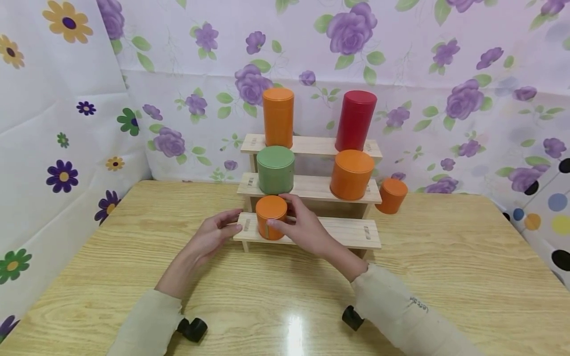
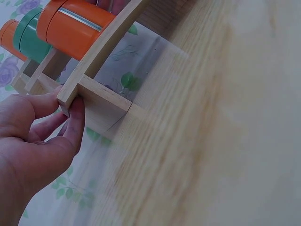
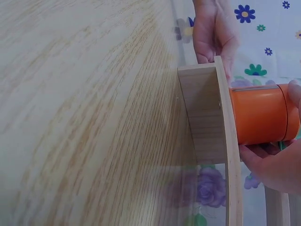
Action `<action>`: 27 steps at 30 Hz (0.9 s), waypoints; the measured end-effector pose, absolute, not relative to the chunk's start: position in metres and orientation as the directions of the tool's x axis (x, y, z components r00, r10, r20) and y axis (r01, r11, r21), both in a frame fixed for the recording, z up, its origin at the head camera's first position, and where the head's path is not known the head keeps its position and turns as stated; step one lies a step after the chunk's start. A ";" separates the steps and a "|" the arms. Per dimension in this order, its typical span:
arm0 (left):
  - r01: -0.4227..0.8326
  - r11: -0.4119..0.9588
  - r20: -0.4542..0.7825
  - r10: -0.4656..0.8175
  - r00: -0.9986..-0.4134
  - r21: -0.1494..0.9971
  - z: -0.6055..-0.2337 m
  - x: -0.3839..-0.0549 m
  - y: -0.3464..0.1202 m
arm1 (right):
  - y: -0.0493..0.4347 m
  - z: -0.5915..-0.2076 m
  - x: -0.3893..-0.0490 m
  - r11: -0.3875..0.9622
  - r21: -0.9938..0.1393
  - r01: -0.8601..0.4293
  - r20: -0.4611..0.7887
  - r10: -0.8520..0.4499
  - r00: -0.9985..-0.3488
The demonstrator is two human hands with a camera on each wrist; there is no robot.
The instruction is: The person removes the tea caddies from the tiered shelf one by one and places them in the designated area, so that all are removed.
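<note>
A small orange tin [image 1: 270, 211] stands upright at the left end of the lowest step of a wooden three-step rack [image 1: 331, 231]. My right hand [image 1: 307, 228] grips this tin, thumb at its front and fingers round its right side and back. The same orange tin [image 3: 258, 115] sits between thumb and fingers in the right wrist view. My left hand [image 1: 214, 234] pinches the left end of the lowest step, thumb above and fingers below the board [image 2: 70, 92]. A green tin [image 1: 276, 170] rises just behind the gripped one on the middle step.
A wider orange tin [image 1: 353, 175] sits right on the middle step. Tall orange [image 1: 278, 118] and red [image 1: 357, 121] tins stand on the top step. Another orange tin [image 1: 392, 196] is on the table [image 1: 436, 257] right of the rack. Flowered cloth [image 1: 200, 109] hangs behind.
</note>
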State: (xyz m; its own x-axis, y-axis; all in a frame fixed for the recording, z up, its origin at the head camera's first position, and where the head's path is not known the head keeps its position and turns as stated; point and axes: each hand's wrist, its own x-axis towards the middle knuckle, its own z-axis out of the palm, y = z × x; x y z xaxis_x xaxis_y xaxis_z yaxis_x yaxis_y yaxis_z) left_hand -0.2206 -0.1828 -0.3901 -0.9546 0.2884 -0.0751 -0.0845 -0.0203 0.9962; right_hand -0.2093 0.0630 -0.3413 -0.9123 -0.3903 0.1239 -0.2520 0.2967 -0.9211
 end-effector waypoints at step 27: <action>-0.074 -0.030 -0.062 0.290 -0.955 0.997 -0.392 -0.220 -0.184 | 0.071 -0.334 -0.203 0.348 -0.873 -0.343 0.179 -0.426 -0.887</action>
State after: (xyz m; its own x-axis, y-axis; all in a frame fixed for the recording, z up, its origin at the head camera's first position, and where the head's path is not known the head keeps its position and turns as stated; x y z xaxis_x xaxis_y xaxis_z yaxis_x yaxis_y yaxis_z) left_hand -0.2200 -0.1840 -0.3917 -0.9551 0.2896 -0.0621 -0.0741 -0.0305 0.9968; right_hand -0.2034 0.0710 -0.3339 -0.8869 -0.4261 0.1785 -0.3427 0.3476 -0.8727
